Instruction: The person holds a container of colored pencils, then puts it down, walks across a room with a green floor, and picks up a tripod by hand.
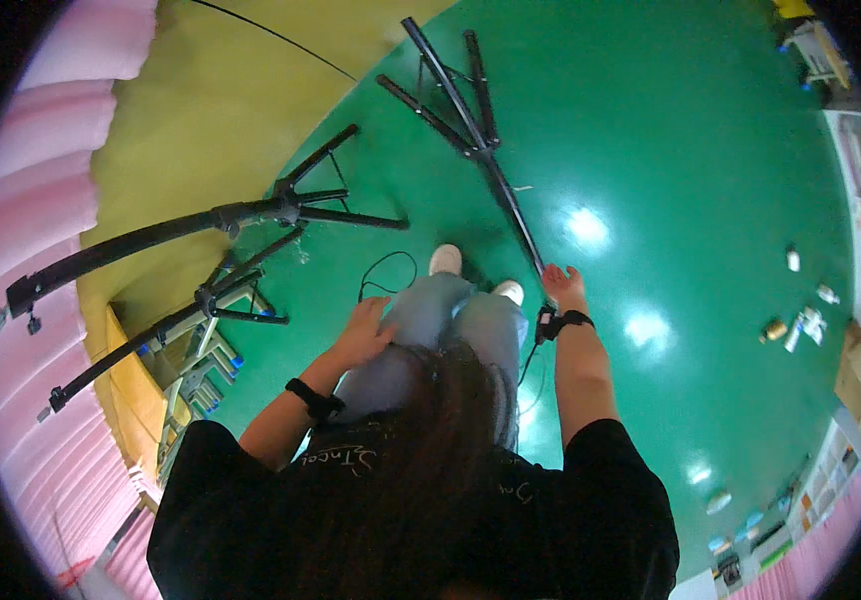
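The right hand (562, 285) grips a black tripod (480, 150) pole (legs splayed on the green floor (670, 200)); the left hand (365, 330) rests open on a thigh.

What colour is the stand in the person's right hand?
Black. The stand held by the right hand shows clearly against the green floor in the head view.

Glossy green floor (670, 200); three black tripod stands (290, 205) on it, a black cable (382, 272) loop, small scattered bottles (795, 328) at right, yellow mat (220, 100) at left.
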Action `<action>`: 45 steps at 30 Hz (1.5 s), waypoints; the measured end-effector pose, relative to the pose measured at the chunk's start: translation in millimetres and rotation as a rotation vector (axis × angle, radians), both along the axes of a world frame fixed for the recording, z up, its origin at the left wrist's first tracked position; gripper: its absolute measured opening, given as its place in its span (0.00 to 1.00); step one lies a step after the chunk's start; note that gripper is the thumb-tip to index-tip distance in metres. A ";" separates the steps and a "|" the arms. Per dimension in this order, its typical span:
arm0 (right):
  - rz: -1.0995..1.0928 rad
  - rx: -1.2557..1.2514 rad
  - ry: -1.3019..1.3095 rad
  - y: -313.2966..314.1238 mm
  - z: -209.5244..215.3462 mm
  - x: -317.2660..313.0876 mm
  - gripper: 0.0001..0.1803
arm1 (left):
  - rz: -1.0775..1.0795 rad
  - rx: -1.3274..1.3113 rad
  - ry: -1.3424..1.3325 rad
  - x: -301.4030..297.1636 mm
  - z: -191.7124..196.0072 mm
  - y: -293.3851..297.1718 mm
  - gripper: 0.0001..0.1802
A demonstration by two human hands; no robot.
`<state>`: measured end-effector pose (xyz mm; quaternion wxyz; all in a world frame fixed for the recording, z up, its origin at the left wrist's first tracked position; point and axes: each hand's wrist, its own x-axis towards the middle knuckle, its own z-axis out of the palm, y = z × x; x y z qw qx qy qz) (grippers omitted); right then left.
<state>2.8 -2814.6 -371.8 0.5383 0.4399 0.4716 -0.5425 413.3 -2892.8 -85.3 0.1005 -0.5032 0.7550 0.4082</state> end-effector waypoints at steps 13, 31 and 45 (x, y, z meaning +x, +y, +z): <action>-0.524 -0.192 -0.033 21.7 -353.5 16.1 0.24 | 0.164 -0.034 -0.051 -11.1 -71.3 -37.7 0.34; -0.849 0.206 0.423 -119.4 98.7 -26.2 0.13 | 0.376 -0.010 -0.131 109.9 4.9 49.9 0.28; -0.424 -0.675 0.704 -384.1 458.8 85.7 0.31 | 1.302 0.194 0.168 300.5 54.8 145.1 0.17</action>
